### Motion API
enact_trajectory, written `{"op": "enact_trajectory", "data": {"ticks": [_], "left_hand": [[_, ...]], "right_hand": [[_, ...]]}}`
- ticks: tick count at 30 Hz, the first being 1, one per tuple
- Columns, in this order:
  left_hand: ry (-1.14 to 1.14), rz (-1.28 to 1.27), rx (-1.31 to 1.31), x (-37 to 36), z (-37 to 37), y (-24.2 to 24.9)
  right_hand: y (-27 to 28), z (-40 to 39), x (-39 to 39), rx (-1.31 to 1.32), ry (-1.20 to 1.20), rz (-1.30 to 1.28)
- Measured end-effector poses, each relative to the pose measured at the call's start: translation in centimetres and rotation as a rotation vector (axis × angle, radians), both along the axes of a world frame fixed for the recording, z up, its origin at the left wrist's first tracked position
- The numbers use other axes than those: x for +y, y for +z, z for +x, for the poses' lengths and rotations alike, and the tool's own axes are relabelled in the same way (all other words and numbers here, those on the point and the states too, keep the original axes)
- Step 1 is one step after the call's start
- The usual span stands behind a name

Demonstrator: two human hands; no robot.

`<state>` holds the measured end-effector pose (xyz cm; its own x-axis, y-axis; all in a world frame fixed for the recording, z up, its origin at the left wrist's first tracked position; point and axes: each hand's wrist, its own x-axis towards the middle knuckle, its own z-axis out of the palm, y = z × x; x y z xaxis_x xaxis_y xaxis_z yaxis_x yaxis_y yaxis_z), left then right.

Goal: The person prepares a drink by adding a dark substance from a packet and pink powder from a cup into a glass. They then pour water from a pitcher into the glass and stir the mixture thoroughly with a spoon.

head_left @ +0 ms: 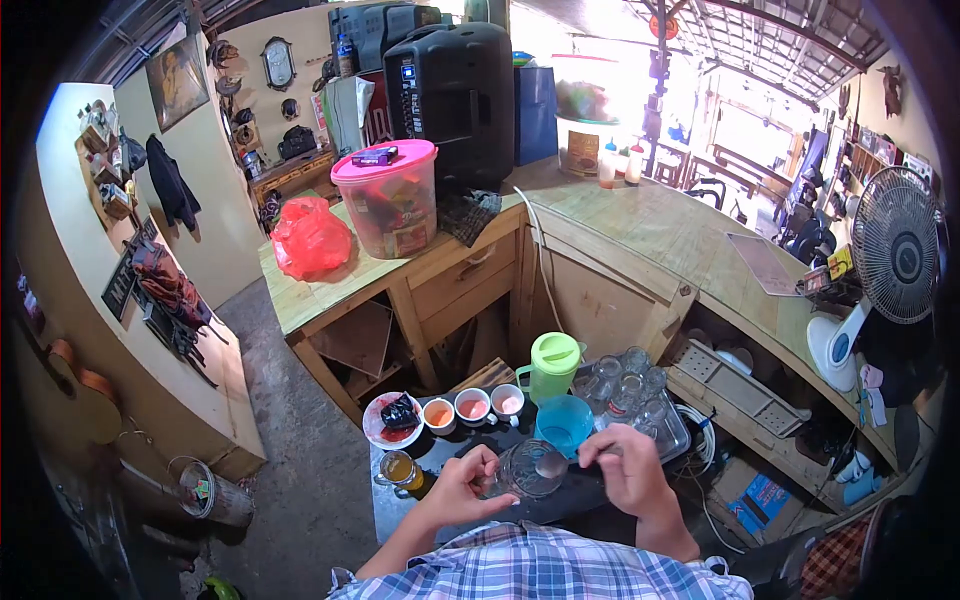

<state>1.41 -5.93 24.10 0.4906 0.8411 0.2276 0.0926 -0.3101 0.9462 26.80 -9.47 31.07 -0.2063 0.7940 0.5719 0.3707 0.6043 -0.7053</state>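
A clear glass jar (520,478) is in front of me, with my left hand (465,488) curled at its left side, thumb along its near edge. My right hand (632,470) is closed in a pinch to the right. A spoon's round bowl (550,466) shows over the jar; its thin handle toward my right fingers is hard to make out. Just beyond are a translucent blue bowl (564,422) and a green lidded pitcher (553,366). Three white cups (472,405) with pinkish-orange contents stand to the left. Beside them are a plate (375,432) with a dark packet and a glass mug of yellow-brown liquid (402,472).
Several upturned glasses (628,390) crowd a tray (676,430) at the right. Beyond the low dark table stands a wooden counter (640,225) holding a pink-lidded tub (385,205), a red plastic bag (311,238), a black speaker (455,100) and a fan (900,250).
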Motion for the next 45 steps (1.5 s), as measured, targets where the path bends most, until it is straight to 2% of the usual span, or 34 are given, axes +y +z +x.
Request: {"op": "enact_trajectory", "data": {"ticks": [2,4,6,8,10,12,14,16,18,20,22,24,26,27,28,30,32,37,40,42,45], "left_hand": [[-0.007,-0.024,-0.02,-0.2,-0.1,0.0],[-0.015,-0.05,-0.016,-0.2,-0.1,0.3],[-0.031,-0.058,-0.06,-0.1,-0.3,0.3],[-0.046,-0.072,-0.105,-0.3,-0.4,0.5],[-0.086,-0.212,-0.164,-0.3,-0.4,1.2],[-0.117,-0.208,-0.191,-0.3,-0.3,1.8],[-0.149,-0.207,-0.219,-0.1,-0.3,2.3],[-0.205,-0.28,-0.288,0.0,-0.4,2.6],[-0.239,-0.321,-0.335,0.3,-0.3,2.7],[-0.279,-0.358,-0.376,0.5,-0.4,2.5],[-0.337,-0.314,-0.365,0.9,-0.5,2.2],[-0.328,-0.347,-0.37,0.5,-0.4,2.5],[-0.307,-0.343,-0.372,0.5,-0.4,2.7],[-0.306,-0.346,-0.372,0.4,-0.5,2.7],[-0.289,-0.305,-0.361,0.4,-0.5,2.8],[-0.276,-0.258,-0.35,0.7,-0.5,3.1],[-0.201,-0.213,-0.32,0.6,-0.7,3.1],[-0.116,-0.088,-0.221,0.8,-0.6,3.1],[-0.037,0.01,-0.14,1.0,-0.6,3.0],[0.011,0.133,-0.089,1.0,-0.5,3.1],[0.048,0.173,0.026,1.2,-0.6,3.5]], "right_hand": [[0.4,-1.2,0.1,-0.101,-0.017,-0.064],[0.5,-1.8,0.3,-0.247,0.068,-0.077],[1.3,-0.7,0.3,-0.168,0.051,-0.09],[2.3,0.0,0.5,-0.105,0.011,0.004],[2.4,-0.7,0.8,-0.141,0.02,0.0],[1.8,-1.2,1.7,-0.309,0.187,0.034],[2.8,-0.2,2.1,-0.269,0.177,0.04],[3.7,0.8,2.2,-0.029,0.211,-0.061],[3.6,0.1,2.9,-0.027,0.247,-0.057],[3.2,-0.9,3.7,-0.188,0.364,0.002],[4.6,-0.4,3.5,-0.197,0.347,0.047],[5.5,0.4,3.1,0.032,0.358,-0.072],[5.2,-0.5,3.2,0.003,0.369,-0.041],[4.7,-1.2,3.2,-0.123,0.336,-0.005],[4.4,-1.5,3.1,-0.249,0.3,0.033],[4.8,-1.1,2.9,-0.244,0.285,0.088],[5.7,-0.2,1.9,-0.115,0.122,0.095],[2.1,-2.0,2.0,-0.299,0.048,0.07],[3.5,-0.8,1.1,-0.186,-0.027,0.096],[3.6,-1.1,0.8,-0.215,-0.03,0.046],[1.7,-2.1,0.9,-0.304,0.02,-0.108]]}}
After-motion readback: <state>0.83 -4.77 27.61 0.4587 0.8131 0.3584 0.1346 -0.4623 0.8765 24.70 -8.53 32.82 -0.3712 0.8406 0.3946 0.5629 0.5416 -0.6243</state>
